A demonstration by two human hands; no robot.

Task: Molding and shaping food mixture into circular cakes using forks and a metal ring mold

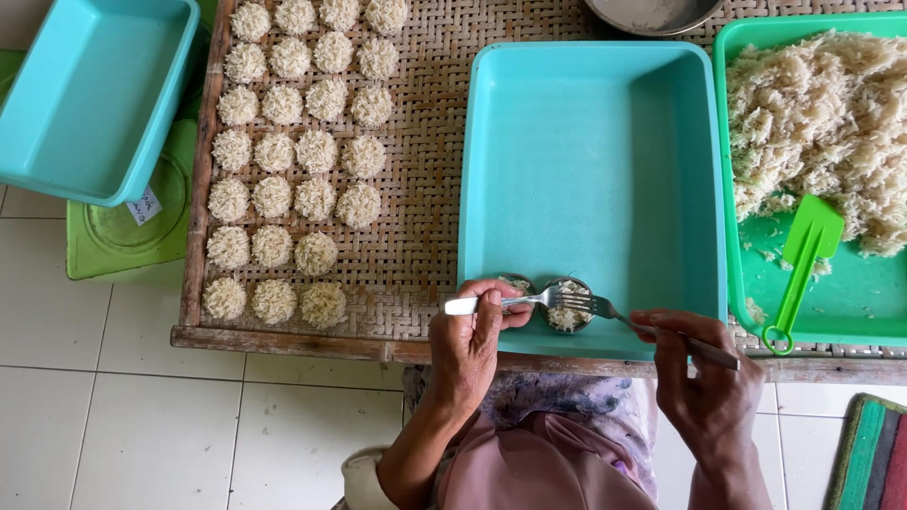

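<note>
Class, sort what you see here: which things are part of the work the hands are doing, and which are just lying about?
In use:
left hand holding a fork
right hand holding a second fork
round mould with shredded filling
turquoise tray
shredded heap in green tray
formed rounds on woven mat

Lying about:
green scoop
spare turquoise tray
metal bowl
striped rug

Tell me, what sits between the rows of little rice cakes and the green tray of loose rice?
In the head view, an empty turquoise tray lies between the rice cakes and the green tray, all on the woven mat.
</note>
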